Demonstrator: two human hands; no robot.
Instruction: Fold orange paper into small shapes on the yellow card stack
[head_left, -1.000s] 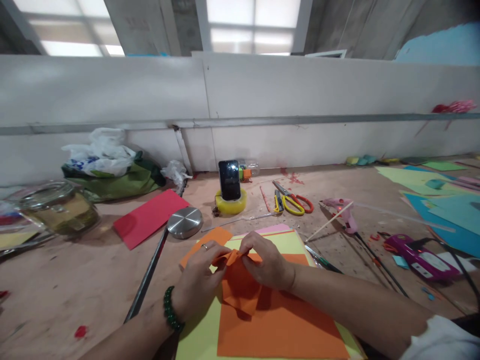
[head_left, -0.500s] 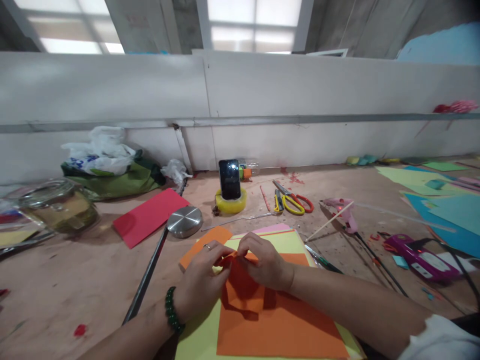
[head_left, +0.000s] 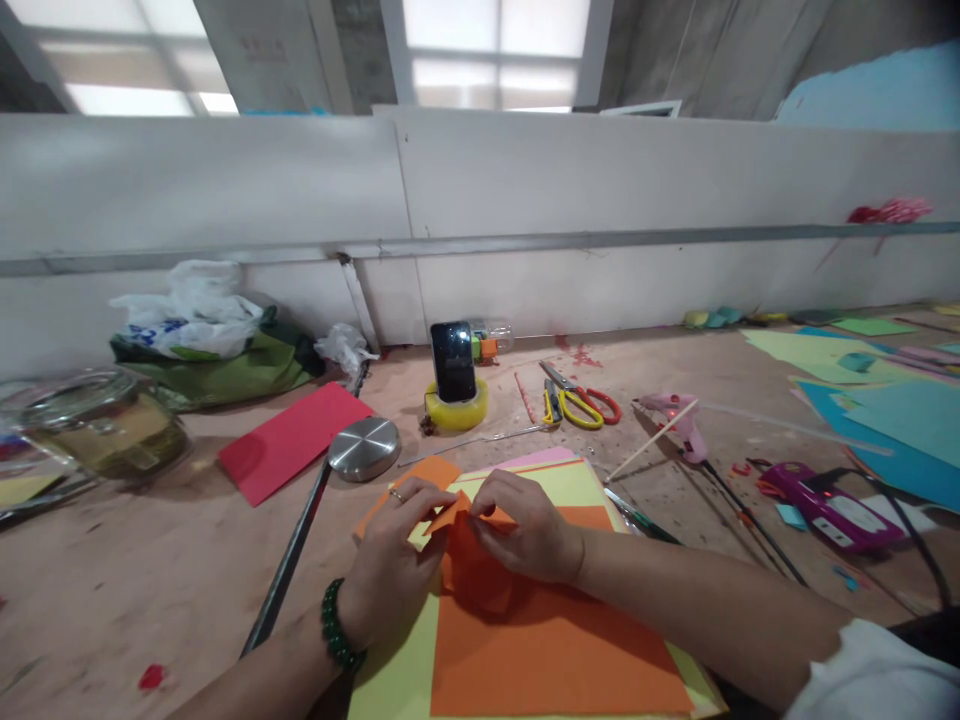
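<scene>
Nearest me, an orange sheet [head_left: 555,665] is lying flat on yellow paper [head_left: 390,670]; above it, between my two hands, I am holding an orange piece [head_left: 480,575] by its upper edge. My left hand [head_left: 394,560] is gripping its left side between thumb and forefinger; my right hand [head_left: 529,530] is pinching just beside, fingertips drawn together on the edge. How hard either is pressing, I cannot tell. I am judging that the left should be steadying while the right is working in short, light pinches, as tugging could be wrinkling or tearing the paper. Farther off, scissors [head_left: 581,403] are lying near a phone [head_left: 453,362].
</scene>
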